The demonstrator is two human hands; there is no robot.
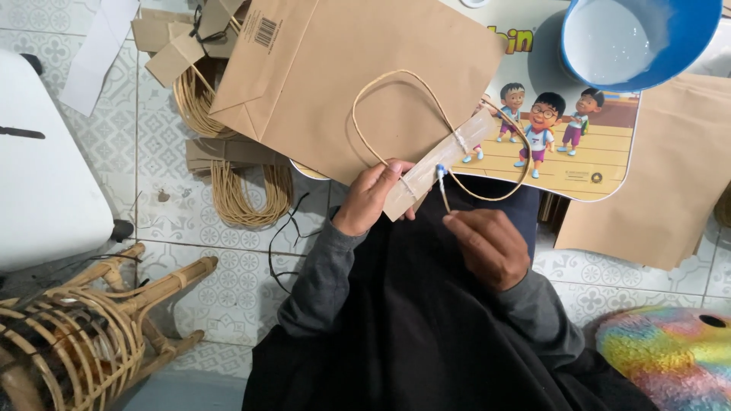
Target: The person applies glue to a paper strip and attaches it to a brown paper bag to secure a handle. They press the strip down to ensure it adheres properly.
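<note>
Left hand (pixel 371 199) pinching a brown paper strip (pixel 440 164) with looped twine handle (pixel 426 114), right hand (pixel 489 245) closed on a thin stick brush (pixel 442 187) touching the strip; kraft paper bag (pixel 343 76) beyond, blue bowl (pixel 689 34) of white glue

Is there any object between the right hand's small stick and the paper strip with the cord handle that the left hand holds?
Nothing visible does. The left hand grips the paper strip with its cord handle. The right hand holds the thin stick, whose blue-white tip already lies against the strip, with no gap showing.
</note>
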